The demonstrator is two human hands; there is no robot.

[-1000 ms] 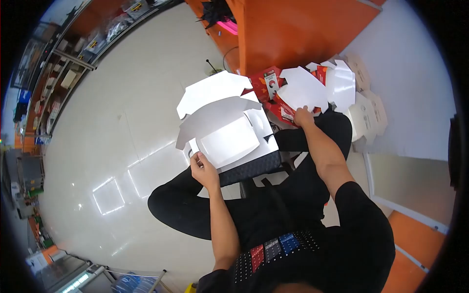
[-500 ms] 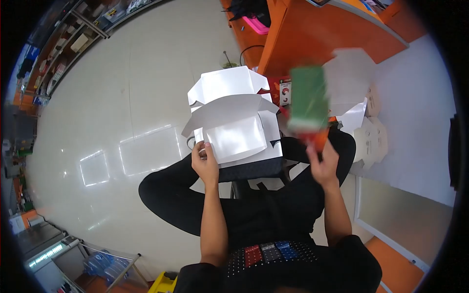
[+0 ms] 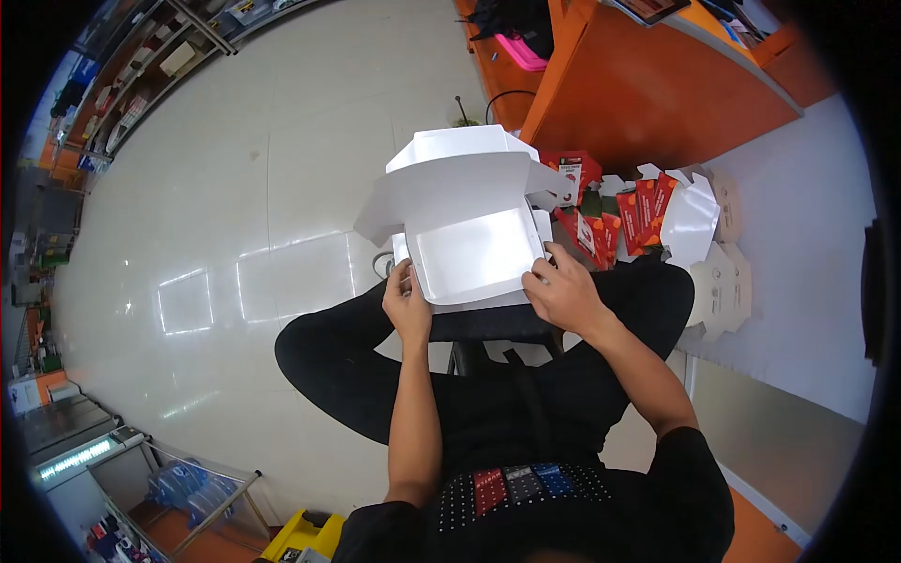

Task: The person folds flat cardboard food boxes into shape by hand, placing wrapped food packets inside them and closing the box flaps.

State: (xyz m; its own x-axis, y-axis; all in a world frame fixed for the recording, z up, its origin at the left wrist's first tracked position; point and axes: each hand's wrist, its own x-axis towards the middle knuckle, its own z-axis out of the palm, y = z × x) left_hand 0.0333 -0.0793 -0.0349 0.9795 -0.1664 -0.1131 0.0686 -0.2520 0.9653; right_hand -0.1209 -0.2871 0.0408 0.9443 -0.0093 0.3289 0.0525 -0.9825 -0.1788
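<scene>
A white cardboard box [image 3: 476, 251] with its lid flap raised lies in front of me, its shallow tray facing up. At the front left corner, the fingers of my left hand [image 3: 407, 304] are closed on its side wall. My right hand [image 3: 565, 287] pinches the front right corner, with fingertips along the right wall. Behind the raised flap shows another white cardboard piece [image 3: 462, 142]. Under the box is a dark seat [image 3: 493, 326], between my bent legs.
Red and green printed cartons [image 3: 593, 233] lie to the right, with more white-sided cardboard [image 3: 692, 220] beside them. An orange desk [image 3: 648, 84] stands behind. Shelves [image 3: 141, 75] line the far left; a yellow object [image 3: 306, 537] is at bottom left.
My right hand has let go of the green and red carton on the right and moved left onto the white box. My left hand stays at the box's left corner.
</scene>
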